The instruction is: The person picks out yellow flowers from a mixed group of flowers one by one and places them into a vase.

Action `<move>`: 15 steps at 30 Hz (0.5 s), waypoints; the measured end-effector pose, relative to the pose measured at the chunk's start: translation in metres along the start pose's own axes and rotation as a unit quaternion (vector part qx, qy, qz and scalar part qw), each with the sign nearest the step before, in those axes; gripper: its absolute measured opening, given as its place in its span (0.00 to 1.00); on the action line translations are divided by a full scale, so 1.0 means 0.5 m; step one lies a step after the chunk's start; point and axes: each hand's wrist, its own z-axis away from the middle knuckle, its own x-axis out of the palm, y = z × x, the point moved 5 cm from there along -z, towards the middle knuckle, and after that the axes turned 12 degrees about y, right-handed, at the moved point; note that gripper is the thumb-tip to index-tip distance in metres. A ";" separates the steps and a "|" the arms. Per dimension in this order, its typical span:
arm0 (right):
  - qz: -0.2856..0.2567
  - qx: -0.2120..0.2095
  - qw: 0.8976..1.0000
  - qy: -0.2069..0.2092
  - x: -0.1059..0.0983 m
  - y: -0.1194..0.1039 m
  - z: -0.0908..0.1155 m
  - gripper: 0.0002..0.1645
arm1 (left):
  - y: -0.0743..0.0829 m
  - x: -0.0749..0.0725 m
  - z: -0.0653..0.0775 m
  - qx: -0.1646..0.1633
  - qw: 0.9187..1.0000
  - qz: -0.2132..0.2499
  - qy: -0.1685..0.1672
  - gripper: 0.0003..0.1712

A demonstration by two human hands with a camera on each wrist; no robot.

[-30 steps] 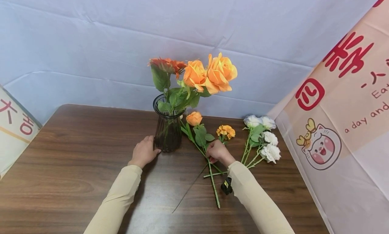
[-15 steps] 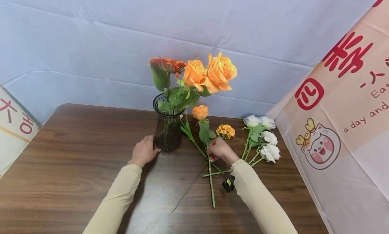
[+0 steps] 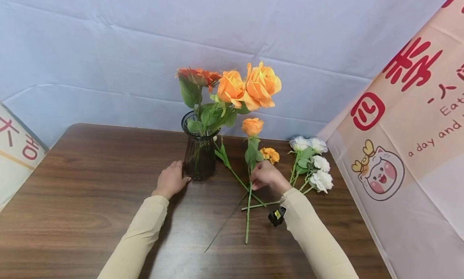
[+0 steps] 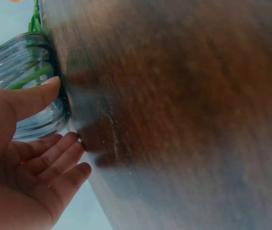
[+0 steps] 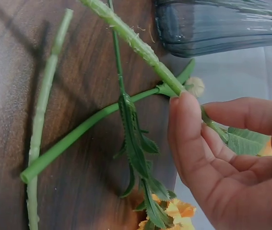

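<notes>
My right hand (image 3: 266, 175) pinches the green stem of an orange rose (image 3: 252, 127) between thumb and fingers. Its cut end (image 3: 247, 242) points toward me, and in the right wrist view the stem (image 5: 140, 45) slants up from the fingertips. Left of it stands a dark ribbed glass vase (image 3: 200, 160) bearing two large orange roses (image 3: 262, 87) and a rust-red flower (image 3: 199, 77). At the vase's base rests my left hand (image 3: 170, 180); the left wrist view shows its thumb (image 4: 37, 98) along the glass and the other fingers (image 4: 61, 163) loosely extended.
Beneath the held rose, loose stems cross on the brown table (image 3: 108, 182). One green stem (image 5: 92, 117) ends in a small pale bud (image 5: 195, 86). A ruffled orange flower (image 3: 270, 154) lies behind my right hand, and several white flowers (image 3: 321, 180) lie farther right.
My right hand has shifted slightly right with the orange rose. Its bloom has moved up and right in the head view, while the stem's cut end has swung left. My left hand has stayed by the vase.
</notes>
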 end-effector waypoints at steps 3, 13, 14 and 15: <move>-0.012 0.002 1.000 -0.004 -0.008 0.000 0.000 0.02 | -0.001 0.001 -0.001 0.000 1.000 0.000 0.000 0.37; -0.080 0.005 0.997 -0.011 -0.032 0.007 0.007 0.04 | 0.000 0.001 0.000 0.001 1.000 -0.004 -0.001 0.37; -0.090 0.005 0.996 -0.012 -0.035 0.007 0.008 0.04 | 0.000 0.001 0.000 0.002 1.000 -0.004 0.000 0.37; -0.099 0.003 0.995 -0.014 -0.038 0.008 0.009 0.03 | 0.001 0.001 0.000 0.002 1.000 -0.004 0.000 0.37</move>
